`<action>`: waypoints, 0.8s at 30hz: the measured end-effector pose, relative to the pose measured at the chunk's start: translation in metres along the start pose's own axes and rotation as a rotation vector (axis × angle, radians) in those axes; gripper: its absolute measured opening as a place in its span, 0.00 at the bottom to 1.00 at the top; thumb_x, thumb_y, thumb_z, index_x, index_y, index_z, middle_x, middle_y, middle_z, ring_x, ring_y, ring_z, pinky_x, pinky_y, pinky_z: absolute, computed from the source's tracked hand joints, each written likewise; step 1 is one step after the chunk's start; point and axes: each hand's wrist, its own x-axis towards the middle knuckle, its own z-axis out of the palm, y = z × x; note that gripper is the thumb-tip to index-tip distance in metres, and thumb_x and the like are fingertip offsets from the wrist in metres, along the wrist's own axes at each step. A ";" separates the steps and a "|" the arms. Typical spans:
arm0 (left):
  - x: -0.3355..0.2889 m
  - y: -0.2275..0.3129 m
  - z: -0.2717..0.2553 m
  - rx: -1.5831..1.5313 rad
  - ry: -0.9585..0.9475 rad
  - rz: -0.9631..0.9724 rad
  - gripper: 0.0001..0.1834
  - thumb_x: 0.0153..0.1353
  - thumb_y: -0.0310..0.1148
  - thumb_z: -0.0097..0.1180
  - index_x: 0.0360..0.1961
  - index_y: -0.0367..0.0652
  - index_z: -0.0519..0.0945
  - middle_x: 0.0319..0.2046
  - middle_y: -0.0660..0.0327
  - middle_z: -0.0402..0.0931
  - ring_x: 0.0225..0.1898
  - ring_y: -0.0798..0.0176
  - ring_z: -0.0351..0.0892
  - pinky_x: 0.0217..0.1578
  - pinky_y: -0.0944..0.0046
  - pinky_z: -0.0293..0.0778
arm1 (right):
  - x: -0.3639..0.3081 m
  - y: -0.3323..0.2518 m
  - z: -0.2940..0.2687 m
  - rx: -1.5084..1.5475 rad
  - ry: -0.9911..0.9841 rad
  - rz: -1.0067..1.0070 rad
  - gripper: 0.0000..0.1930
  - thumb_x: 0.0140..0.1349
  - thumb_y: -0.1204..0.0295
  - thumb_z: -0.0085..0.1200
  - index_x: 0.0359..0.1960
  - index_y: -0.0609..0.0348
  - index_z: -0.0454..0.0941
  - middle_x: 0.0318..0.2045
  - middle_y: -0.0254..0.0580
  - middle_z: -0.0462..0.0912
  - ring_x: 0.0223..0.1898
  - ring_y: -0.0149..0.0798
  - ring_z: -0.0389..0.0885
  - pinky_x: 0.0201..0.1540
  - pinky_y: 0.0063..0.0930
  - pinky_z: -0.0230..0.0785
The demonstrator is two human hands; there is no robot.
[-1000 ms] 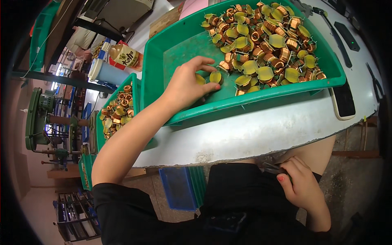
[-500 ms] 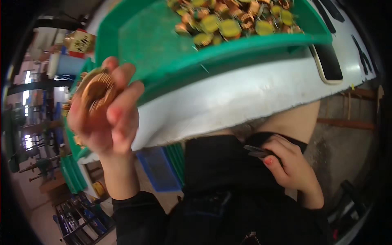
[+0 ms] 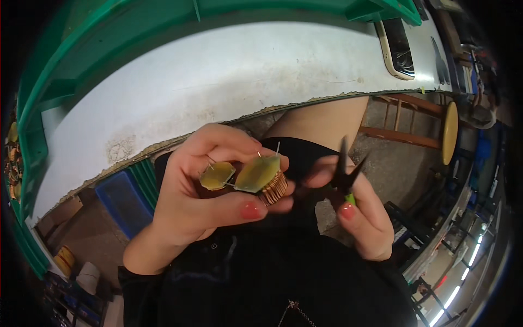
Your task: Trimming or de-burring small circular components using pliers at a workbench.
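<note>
Facing a white worktop point(image 3: 261, 71) with a ragged front edge, with a green tray point(image 3: 136, 32) across the back and left and a dark-faced phone point(image 3: 397, 52) near the tray's right end. Looking down past a bare leg point(image 3: 321, 122) and dark clothing point(image 3: 261, 278), with a blue crate point(image 3: 122, 204) below on the left and a yellow-seated stool point(image 3: 450, 133) off to the right.

Pinching a larger coil point(image 3: 260, 175) in the left hand point(image 3: 188, 196), over the lap, and cradling a smaller coil point(image 3: 217, 175) just beside it, nearer the palm. Gripping dark pliers point(image 3: 343, 182) in the right hand point(image 3: 368, 220), with blades point(image 3: 341, 163) parted, pointing upward and apart from both coils. Not showing clearly how firmly either hand is closing.

Probably risking a dropped smaller coil if loosening the fingers to turn the larger one, both sharing one grip. Possibly risking bent leads point(image 3: 278, 148) from pressing the coils together. Likewise risking a nicked copper winding point(image 3: 274, 189) or a pricked finger if bringing the open blades in at a poor angle.
</note>
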 end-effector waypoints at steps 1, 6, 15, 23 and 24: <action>0.000 -0.001 -0.002 0.062 0.030 0.019 0.31 0.33 0.10 0.61 0.43 0.38 0.67 0.46 0.39 0.70 0.37 0.42 0.79 0.19 0.63 0.82 | 0.001 0.000 -0.002 -0.122 -0.037 -0.040 0.15 0.62 0.68 0.40 0.45 0.67 0.66 0.41 0.49 0.69 0.41 0.40 0.68 0.49 0.32 0.62; 0.000 0.001 -0.007 0.242 -0.052 0.089 0.34 0.29 0.09 0.63 0.43 0.38 0.68 0.44 0.40 0.73 0.40 0.42 0.79 0.22 0.62 0.83 | 0.004 -0.012 -0.013 -0.470 -0.110 -0.077 0.11 0.62 0.74 0.44 0.44 0.67 0.67 0.37 0.46 0.70 0.37 0.40 0.68 0.44 0.30 0.63; -0.003 0.006 0.005 0.416 0.088 0.091 0.31 0.25 0.09 0.65 0.36 0.39 0.71 0.43 0.44 0.75 0.38 0.49 0.80 0.29 0.65 0.81 | 0.012 -0.017 -0.012 -0.973 -0.105 -0.212 0.10 0.59 0.74 0.52 0.39 0.66 0.70 0.32 0.46 0.71 0.31 0.43 0.68 0.37 0.27 0.64; -0.002 0.003 -0.003 0.598 0.029 0.212 0.31 0.23 0.09 0.68 0.34 0.40 0.73 0.43 0.48 0.76 0.36 0.58 0.78 0.34 0.67 0.76 | 0.017 -0.011 -0.004 -1.011 -0.078 -0.260 0.10 0.58 0.73 0.53 0.38 0.66 0.70 0.31 0.46 0.70 0.30 0.44 0.67 0.36 0.28 0.64; -0.003 0.002 -0.002 0.566 0.042 0.196 0.31 0.23 0.09 0.68 0.34 0.40 0.73 0.43 0.48 0.76 0.36 0.58 0.78 0.35 0.67 0.76 | 0.018 -0.010 -0.004 -1.010 -0.071 -0.274 0.10 0.58 0.73 0.53 0.38 0.66 0.70 0.31 0.46 0.70 0.30 0.44 0.67 0.36 0.28 0.64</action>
